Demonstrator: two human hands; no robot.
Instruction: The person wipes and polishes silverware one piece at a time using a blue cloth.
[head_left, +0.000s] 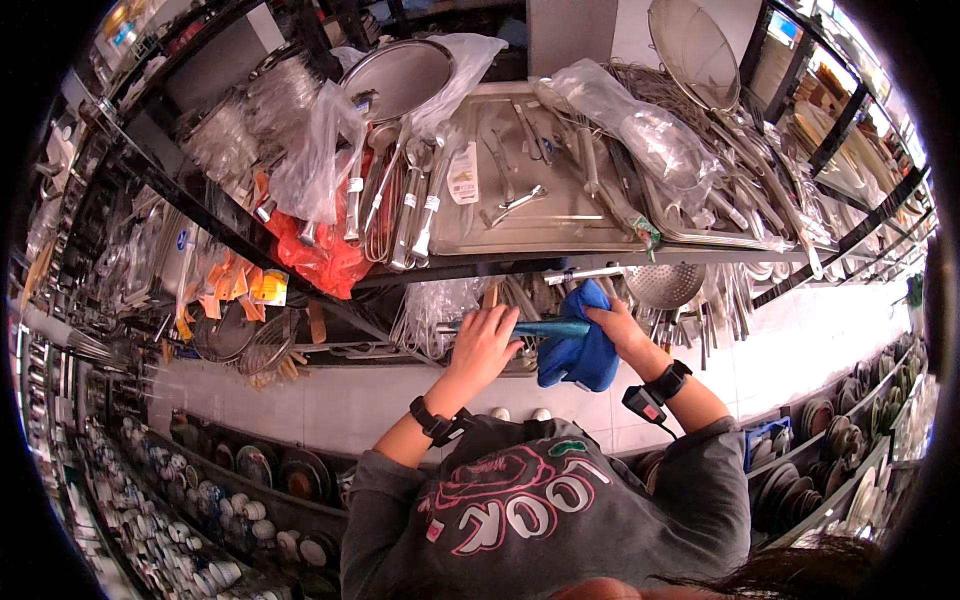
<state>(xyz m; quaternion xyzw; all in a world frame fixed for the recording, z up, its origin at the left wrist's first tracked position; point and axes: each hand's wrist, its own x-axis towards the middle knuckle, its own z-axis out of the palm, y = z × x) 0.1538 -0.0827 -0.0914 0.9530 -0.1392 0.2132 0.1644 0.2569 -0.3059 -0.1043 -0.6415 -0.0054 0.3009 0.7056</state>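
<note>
A long utensil with a teal handle (551, 328) lies crosswise in front of my body, over the edge of the lower shelf. My left hand (484, 345) is closed around its left part, and a short metal end shows past the fingers. My right hand (619, 330) grips a blue cloth (577, 352), which is wrapped over the utensil's right end and hides it. Just above the cloth, a perforated metal skimmer (665, 285) sits on the lower shelf.
The upper shelf carries a metal tray (540, 234), bagged utensils, a red plastic bag (319, 251) and a large round strainer (694, 52). Wooden-handled strainers (262, 341) stand at the left of the lower shelf. Behind me are racks of cups (255, 510) and plates (784, 487).
</note>
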